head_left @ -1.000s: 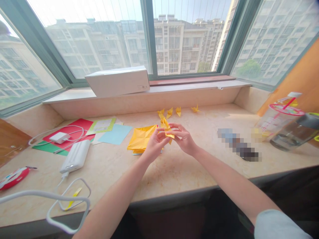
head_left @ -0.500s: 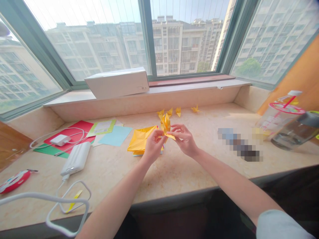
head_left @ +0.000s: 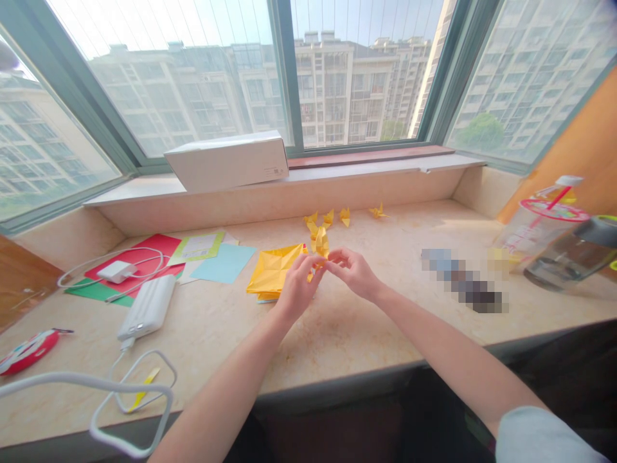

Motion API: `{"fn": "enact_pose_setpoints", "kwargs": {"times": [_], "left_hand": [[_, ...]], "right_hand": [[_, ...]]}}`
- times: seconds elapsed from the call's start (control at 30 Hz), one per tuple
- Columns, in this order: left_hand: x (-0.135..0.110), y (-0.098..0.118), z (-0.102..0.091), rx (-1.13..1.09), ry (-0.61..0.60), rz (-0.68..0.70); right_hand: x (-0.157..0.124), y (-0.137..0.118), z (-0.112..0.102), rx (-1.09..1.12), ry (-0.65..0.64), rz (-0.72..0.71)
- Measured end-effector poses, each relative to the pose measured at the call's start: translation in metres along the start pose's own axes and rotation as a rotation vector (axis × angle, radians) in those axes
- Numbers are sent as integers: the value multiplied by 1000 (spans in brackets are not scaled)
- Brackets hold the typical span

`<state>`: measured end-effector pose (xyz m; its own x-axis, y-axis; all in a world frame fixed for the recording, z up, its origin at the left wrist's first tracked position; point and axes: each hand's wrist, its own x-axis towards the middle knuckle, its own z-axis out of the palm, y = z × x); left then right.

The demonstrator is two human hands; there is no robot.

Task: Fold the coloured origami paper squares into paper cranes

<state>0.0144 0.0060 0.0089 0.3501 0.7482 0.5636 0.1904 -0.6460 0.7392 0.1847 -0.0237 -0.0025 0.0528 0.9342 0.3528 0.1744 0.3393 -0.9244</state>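
Observation:
Both my hands meet above the middle of the stone sill, pinching a small folded yellow paper figure (head_left: 321, 243). My left hand (head_left: 297, 288) grips it from the left with closed fingers. On the figure's right side, my right hand (head_left: 354, 272) pinches it between thumb and fingers. Just behind and left of my hands lies a stack of yellow paper sheets (head_left: 272, 270). Several finished yellow folded figures (head_left: 337, 216) stand further back near the wall.
Coloured paper sheets (head_left: 224, 262), a white charger with cable (head_left: 116, 271) and a white power bank (head_left: 147, 308) lie at the left. A white box (head_left: 226, 159) rests on the window ledge. A lidded cup (head_left: 540, 225) and a bottle (head_left: 569, 257) sit at the right.
My hands have drawn closer together and the yellow figure's flat lower flap has been folded in, so the piece now stands narrower between my fingertips.

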Motion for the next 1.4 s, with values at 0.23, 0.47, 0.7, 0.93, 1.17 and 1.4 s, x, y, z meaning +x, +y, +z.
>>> {"fn": "enact_pose_setpoints", "kwargs": {"times": [0.23, 0.47, 0.7, 0.93, 1.17, 1.4], "left_hand": [[-1, -1, 6, -216, 87, -148], [-1, 4, 4, -221, 16, -186], [-1, 4, 5, -237, -1, -176], [1, 0, 3, -248, 21, -193], [1, -6, 2, -290, -24, -179], [4, -10, 2, -289, -41, -158]], "right_hand": [[4, 3, -1, 202, 38, 32], [4, -9, -1, 297, -2, -24], [3, -7, -1, 279, -42, 50], [5, -2, -2, 362, -89, 91], [4, -7, -2, 313, -133, 38], [4, -9, -8, 337, -191, 118]]}}
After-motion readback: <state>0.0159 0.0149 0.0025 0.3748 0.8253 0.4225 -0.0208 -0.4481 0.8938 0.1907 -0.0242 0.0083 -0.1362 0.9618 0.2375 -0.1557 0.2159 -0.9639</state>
